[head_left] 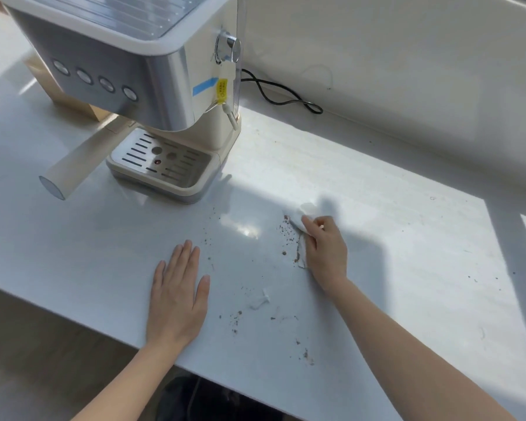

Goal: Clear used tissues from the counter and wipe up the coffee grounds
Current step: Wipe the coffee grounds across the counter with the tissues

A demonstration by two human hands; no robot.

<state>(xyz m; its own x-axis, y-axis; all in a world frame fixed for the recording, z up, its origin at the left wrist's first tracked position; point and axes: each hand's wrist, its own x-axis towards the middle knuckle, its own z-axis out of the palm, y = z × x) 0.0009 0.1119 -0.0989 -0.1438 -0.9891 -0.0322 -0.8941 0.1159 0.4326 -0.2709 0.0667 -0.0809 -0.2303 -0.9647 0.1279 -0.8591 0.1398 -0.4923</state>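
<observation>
Gripping tissue (305, 210) amid grounds (287, 235), right hand (327, 247), espresso machine (152, 71), cord (281, 97) behind

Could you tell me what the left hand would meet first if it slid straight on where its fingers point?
The left hand would probably reach the drip tray of the coffee machine, near its front corner; counter lies between.

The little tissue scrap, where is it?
In the head view, the little tissue scrap lies on the counter, just right of the flat left hand, among coffee grounds.
</observation>
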